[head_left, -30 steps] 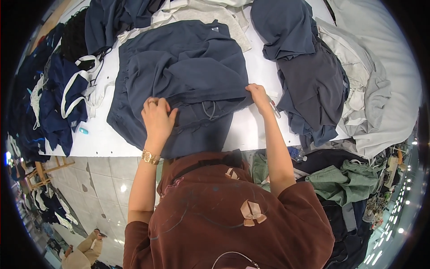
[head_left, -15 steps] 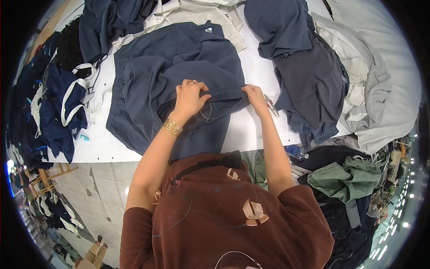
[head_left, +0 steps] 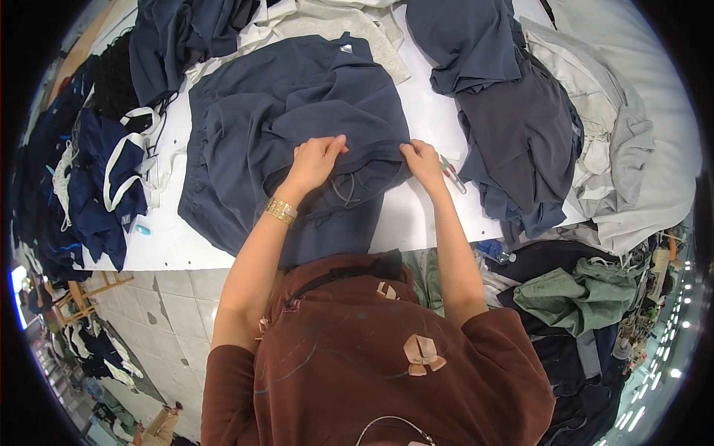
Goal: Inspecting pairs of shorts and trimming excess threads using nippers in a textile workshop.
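A dark blue garment (head_left: 290, 111) lies spread on the white table, its left edge gathered as if elasticated. My left hand (head_left: 315, 162), with a gold watch on the wrist, is closed on the near opening's edge. My right hand (head_left: 421, 162) pinches the same edge at its right end. Between them the edge is drawn fairly straight, and a thin grey cord (head_left: 344, 192) loops inside the opening. A pair of thread snips (head_left: 453, 177) lies just right of my right hand. Whether the garment is shorts or trousers is not plain.
Dark blue and grey garments (head_left: 513, 134) are heaped on the right, beside pale grey cloth (head_left: 621, 141). Navy pieces with white straps (head_left: 111, 171) lie at the left, near a small teal object (head_left: 142, 230). Below the table's right side sits green cloth (head_left: 580, 293).
My left hand's fingers have drawn together on the garment's edge, and its thumb now points up and right. My right hand keeps its pinch in nearly the same place.
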Motion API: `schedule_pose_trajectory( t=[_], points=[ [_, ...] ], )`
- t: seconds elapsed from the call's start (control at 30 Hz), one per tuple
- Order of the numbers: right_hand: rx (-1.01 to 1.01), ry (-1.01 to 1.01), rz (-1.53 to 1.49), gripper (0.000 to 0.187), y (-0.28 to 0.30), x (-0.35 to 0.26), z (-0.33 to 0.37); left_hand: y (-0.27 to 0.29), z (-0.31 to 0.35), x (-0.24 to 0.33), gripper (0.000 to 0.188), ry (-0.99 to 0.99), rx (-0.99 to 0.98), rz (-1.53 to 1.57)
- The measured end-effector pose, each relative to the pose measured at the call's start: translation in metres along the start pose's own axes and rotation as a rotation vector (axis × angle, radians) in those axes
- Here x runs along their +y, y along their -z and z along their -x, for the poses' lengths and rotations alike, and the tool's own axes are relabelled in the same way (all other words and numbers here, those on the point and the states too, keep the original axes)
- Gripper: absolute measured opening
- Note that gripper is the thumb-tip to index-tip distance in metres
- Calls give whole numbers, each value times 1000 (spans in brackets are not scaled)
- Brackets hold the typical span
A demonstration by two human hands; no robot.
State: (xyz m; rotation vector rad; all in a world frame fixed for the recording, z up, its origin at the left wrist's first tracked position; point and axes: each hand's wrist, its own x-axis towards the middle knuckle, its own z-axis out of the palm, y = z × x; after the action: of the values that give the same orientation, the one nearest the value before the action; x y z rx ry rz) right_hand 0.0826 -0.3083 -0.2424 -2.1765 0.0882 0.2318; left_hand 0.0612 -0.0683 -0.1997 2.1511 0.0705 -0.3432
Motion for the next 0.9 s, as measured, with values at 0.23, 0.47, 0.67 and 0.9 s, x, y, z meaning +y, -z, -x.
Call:
schedule_pose_trajectory(
  t=[0.23, 0.47, 0.67, 0.9],
  points=[
    [11, -6, -12, 36, 0, -1, 2, 1, 3, -8, 21, -61, -116, -214],
    [4, -22, 36, 31, 0, -6, 6, 0, 2, -5, 25, -36, -39, -92],
    [274, 445, 66, 30, 16, -1, 20, 6, 6, -5, 29, -79, 1, 15],
    [459, 314, 652, 38, 47, 55, 66, 16, 15, 0, 32, -47, -9, 241]
  ],
)
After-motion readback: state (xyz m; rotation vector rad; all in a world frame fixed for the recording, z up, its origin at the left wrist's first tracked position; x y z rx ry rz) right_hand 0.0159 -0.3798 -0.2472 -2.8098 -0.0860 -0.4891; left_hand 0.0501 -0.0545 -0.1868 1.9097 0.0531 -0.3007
